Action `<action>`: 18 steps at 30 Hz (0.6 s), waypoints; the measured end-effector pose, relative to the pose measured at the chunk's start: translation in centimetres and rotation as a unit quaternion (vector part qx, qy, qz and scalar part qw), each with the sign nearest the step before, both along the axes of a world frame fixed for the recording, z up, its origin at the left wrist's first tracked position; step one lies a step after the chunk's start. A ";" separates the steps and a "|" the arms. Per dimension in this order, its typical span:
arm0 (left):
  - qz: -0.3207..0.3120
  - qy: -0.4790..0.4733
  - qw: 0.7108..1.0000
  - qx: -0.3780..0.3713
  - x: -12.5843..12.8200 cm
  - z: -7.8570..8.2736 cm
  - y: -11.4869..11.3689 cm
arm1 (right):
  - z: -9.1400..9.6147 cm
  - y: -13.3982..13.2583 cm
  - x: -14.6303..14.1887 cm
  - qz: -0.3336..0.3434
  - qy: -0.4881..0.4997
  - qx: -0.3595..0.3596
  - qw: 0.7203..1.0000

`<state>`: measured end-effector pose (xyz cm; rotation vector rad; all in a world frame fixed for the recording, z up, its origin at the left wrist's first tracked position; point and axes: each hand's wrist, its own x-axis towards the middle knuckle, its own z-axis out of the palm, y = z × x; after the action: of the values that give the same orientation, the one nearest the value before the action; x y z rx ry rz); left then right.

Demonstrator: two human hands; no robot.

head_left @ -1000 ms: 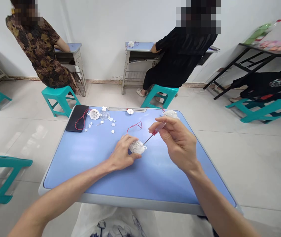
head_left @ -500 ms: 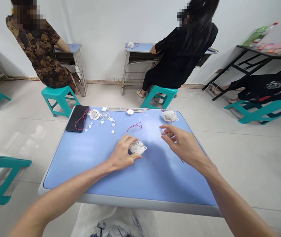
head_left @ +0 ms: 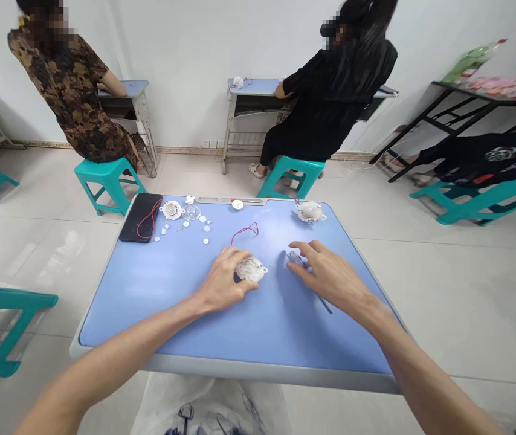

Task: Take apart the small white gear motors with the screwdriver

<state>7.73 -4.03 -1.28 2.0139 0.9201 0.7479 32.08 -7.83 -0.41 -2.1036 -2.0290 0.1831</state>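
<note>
Mid-desk (head_left: 149, 284), left hand (head_left: 222, 279) clasps a casing (head_left: 251, 270), contents indistinct — right hand (head_left: 334, 275) half-open around a screwdriver (head_left: 295, 258), grip unclear.

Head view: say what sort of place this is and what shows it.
Probably a classroom or workroom: separate desks, backless teal stools, and a white round part with loose white pieces on the nearest blue desktop.

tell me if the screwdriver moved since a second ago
Yes: the screwdriver has swung off the white disc, its tip now rightward, toward the desk's near edge.
</note>
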 end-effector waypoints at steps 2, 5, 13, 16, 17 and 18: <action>0.000 0.000 1.000 0.001 0.0 0.0 0.0 | 0.6 -0.1 -0.7 0.022 0.013 0.045 0.999; 0.000 0.002 1.000 0.003 0.0 0.0 0.0 | 1.6 -0.3 -2.3 0.117 0.090 0.129 0.981; -0.001 -0.006 1.000 0.014 -0.1 -0.3 -0.1 | 1.7 -0.1 -5.0 0.205 0.154 0.131 0.958; -0.003 -0.008 1.000 0.009 0.0 -0.3 -0.1 | 1.4 0.0 -4.9 0.226 0.130 0.146 0.954; -0.003 -0.008 1.000 0.008 0.0 -0.4 -0.1 | 1.4 0.1 -4.9 0.237 0.112 0.153 0.953; -0.005 -0.009 1.000 0.007 -0.1 -0.3 -0.1 | 1.4 0.1 -4.9 0.247 0.092 0.160 0.951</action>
<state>7.68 -4.11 -1.63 2.0194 0.8966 0.7665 27.19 -7.77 1.00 -1.3157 -2.2497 0.1111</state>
